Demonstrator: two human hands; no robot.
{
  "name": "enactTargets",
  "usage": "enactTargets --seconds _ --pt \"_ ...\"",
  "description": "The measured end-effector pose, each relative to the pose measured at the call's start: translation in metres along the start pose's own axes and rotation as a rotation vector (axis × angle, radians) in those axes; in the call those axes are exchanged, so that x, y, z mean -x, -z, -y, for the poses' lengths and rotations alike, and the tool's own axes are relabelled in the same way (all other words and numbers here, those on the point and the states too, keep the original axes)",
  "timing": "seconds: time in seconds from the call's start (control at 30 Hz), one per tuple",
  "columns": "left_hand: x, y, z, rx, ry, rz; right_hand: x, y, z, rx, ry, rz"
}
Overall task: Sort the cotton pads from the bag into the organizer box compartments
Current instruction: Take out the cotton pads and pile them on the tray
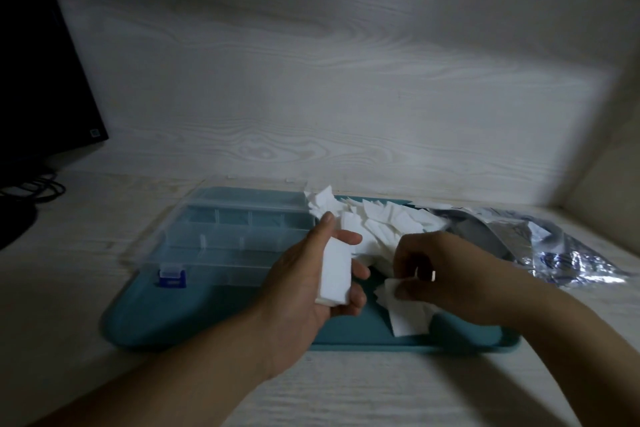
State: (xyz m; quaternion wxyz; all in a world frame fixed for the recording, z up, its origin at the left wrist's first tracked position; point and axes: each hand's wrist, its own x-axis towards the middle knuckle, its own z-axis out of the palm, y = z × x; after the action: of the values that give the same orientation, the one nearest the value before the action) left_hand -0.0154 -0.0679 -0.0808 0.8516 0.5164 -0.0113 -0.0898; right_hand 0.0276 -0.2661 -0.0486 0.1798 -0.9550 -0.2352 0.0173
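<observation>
Gripped upright in the left hand [311, 282] is a squared stack of white cotton pads [334, 276]; loose pads [403, 308] on the teal tray [214, 319] are pinched by the right hand [446, 274]. Light, soft and easily splayed, they are best held by the edges.

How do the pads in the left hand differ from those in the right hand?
The left hand grips a neat, squared stack of pads, held upright; the right hand pinches loose pads, fanned and uneven, low over the teal tray. Both lots are white.
</observation>
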Motion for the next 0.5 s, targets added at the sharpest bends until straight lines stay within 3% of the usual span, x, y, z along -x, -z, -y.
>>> enactTargets --seconds 0.33,0.5 --pt "0.001 0.000 0.005 -0.006 -0.068 0.050 0.007 0.016 0.016 -0.910 0.144 -0.213" --pt "0.001 0.000 0.007 -0.024 -0.054 0.115 0.001 -0.019 0.043 -0.948 0.132 -0.267"
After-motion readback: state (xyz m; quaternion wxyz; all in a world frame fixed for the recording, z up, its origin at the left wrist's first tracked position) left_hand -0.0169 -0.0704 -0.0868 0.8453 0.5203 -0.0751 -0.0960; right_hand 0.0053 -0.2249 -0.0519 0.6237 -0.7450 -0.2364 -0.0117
